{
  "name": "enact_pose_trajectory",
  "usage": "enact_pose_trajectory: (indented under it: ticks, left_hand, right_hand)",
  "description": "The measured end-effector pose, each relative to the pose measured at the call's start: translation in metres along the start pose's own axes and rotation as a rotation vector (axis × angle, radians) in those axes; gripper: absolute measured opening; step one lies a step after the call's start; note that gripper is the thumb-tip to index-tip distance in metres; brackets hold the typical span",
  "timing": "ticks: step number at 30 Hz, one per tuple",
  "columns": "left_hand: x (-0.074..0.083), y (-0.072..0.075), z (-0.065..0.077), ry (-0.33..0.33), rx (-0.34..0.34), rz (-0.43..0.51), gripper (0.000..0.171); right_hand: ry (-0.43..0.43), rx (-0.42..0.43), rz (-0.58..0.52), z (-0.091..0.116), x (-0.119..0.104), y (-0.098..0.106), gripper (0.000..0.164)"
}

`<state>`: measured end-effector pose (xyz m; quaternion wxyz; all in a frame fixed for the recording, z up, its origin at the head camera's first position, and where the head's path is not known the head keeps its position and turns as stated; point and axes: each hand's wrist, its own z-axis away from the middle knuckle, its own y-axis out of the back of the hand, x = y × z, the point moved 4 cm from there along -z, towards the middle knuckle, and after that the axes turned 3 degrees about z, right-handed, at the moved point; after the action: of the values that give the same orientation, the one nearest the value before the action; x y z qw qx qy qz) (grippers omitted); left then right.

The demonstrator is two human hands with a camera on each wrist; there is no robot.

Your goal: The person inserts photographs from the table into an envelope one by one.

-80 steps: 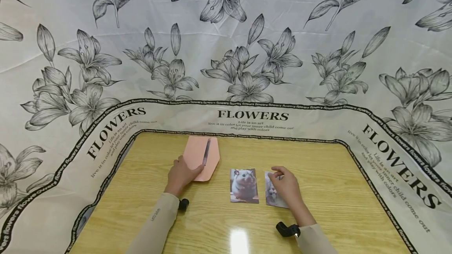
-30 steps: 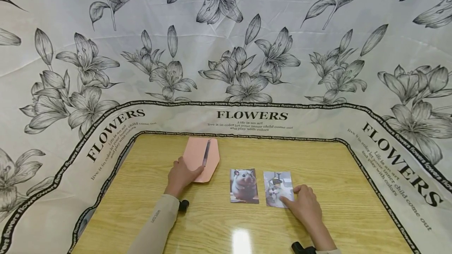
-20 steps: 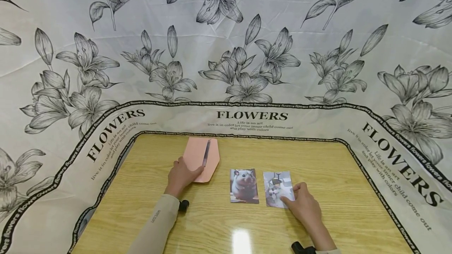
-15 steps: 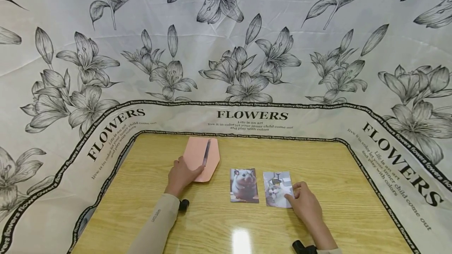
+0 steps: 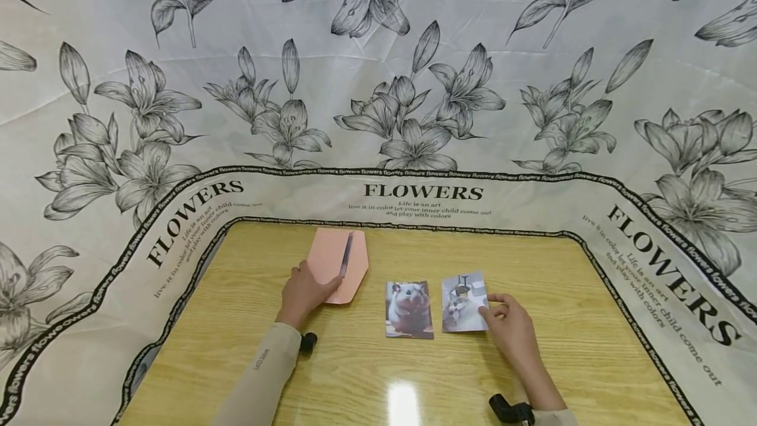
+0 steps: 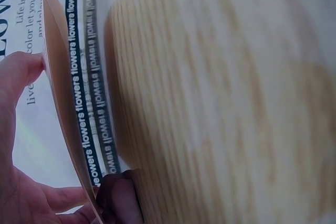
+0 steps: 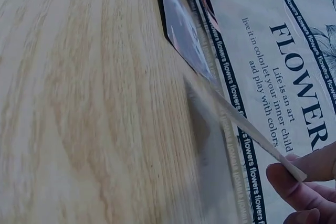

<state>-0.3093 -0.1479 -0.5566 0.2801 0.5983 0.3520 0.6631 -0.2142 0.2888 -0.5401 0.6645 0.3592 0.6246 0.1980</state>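
Note:
My left hand (image 5: 304,293) grips the near left part of a pink envelope (image 5: 322,252). A dark narrow strip (image 5: 347,256) shows along its slit. In the left wrist view the envelope (image 6: 62,85) stands edge-on between thumb and fingers. My right hand (image 5: 516,329) pinches the right edge of a photo (image 5: 458,301) of a white-and-grey cat. In the right wrist view this photo (image 7: 249,128) slants, its pinched edge raised off the table. Between the two hands, a hamster photo (image 5: 408,309) lies flat.
The wood-grain table (image 5: 355,373) has a bright reflection at its near side. A white cloth (image 5: 426,209) printed with flowers and lettering stands around the back and sides. Each wrist wears a black camera (image 5: 307,343).
My right hand was over the cat photo, then moved to its right edge and pinched it. The photo has since tilted up and shifted slightly away. The left hand stays put.

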Motion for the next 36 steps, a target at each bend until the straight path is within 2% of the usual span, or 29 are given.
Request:
enact_pose_trajectory:
  ticks: [7,12,18,25,36]
  left_hand:
    - [-0.001,0.0,0.0,-0.004,0.003,0.007,0.105]
    - [-0.002,0.0,-0.001,0.001,-0.001,0.007,0.106]
    - [-0.002,-0.001,-0.001,0.004,0.002,0.012,0.106]
    - [-0.002,-0.001,-0.002,-0.002,0.012,0.01,0.106]
    - [0.0,0.001,-0.001,0.008,0.009,0.013,0.105]
  right_hand:
    - [-0.001,0.07,-0.088,-0.008,-0.014,-0.002,0.041]
    - [0.015,0.091,-0.163,-0.014,-0.025,-0.011,0.038]
    - [0.074,0.12,-0.225,-0.022,-0.039,-0.027,0.035]
    - [0.128,0.074,-0.335,-0.037,-0.057,-0.046,0.034]
    - [0.156,0.051,-0.399,-0.053,-0.086,-0.07,0.034]
